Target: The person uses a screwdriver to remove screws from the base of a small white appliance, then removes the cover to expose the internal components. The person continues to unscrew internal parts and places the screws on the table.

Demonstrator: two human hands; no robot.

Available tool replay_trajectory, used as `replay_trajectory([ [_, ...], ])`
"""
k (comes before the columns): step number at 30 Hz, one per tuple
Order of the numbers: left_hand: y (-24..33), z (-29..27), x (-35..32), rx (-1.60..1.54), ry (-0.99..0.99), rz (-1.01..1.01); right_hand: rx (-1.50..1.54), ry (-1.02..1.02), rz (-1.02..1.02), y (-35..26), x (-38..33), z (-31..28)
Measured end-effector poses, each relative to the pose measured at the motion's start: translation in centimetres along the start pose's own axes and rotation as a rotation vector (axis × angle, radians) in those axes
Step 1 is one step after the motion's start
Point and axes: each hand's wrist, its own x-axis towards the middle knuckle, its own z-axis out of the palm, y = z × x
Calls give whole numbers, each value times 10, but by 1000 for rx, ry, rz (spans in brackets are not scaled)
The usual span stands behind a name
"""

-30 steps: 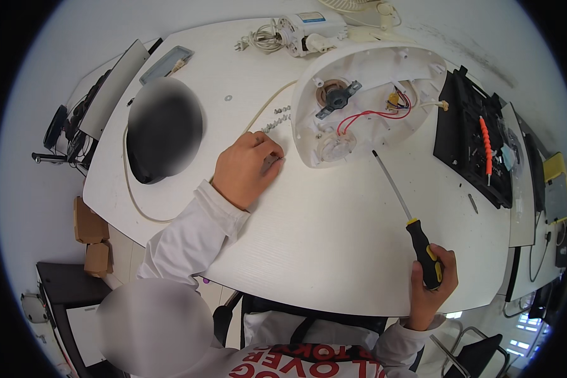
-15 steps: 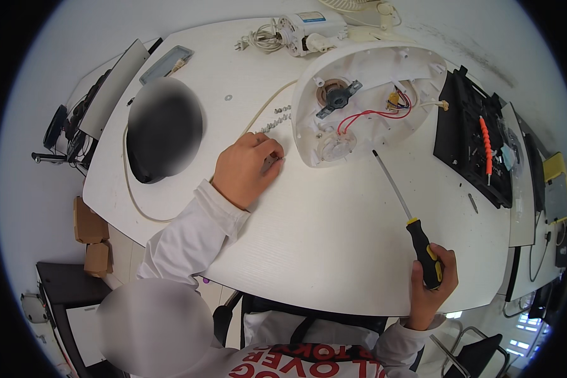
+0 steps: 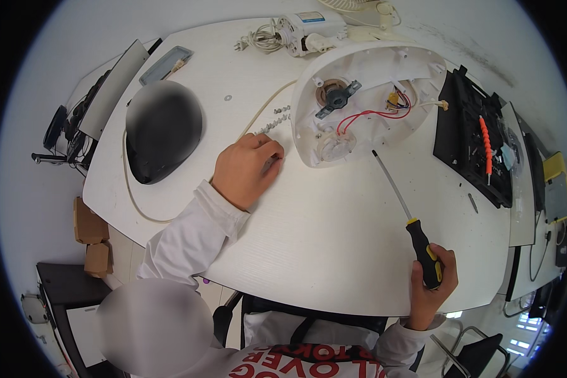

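Observation:
My right hand, near the table's front edge, is wrapped round the black and yellow handle of a long screwdriver. Its shaft slants up and left, the tip just short of a white plastic housing. Inside that shell sit a round part with a dark metal bracket, red wires and a clear round part. My left hand rests on the table with curled fingers; a small greyish bit shows by them, too hidden to name. Just beyond the fingertips lies a row of small screws.
A black rounded shell, partly blurred, lies at left beside a pale cable. At right stands an open black tool case with an orange-handled tool. A small bit lies near it. A white motor unit is at the back.

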Motion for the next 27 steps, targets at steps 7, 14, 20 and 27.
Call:
replay_trajectory([
  [7, 0, 0, 0, 3, 4, -4, 2, -3, -6, 0, 0, 0],
  [14, 0, 0, 0, 0, 12, 15, 12, -11, 24, -1, 0, 0],
  [20, 1, -1, 1, 11, 17, 32, 2, -10, 24, -1, -1, 0],
  [27, 0, -1, 0, -5, 14, 15, 16, -13, 33, -1, 0, -1],
])
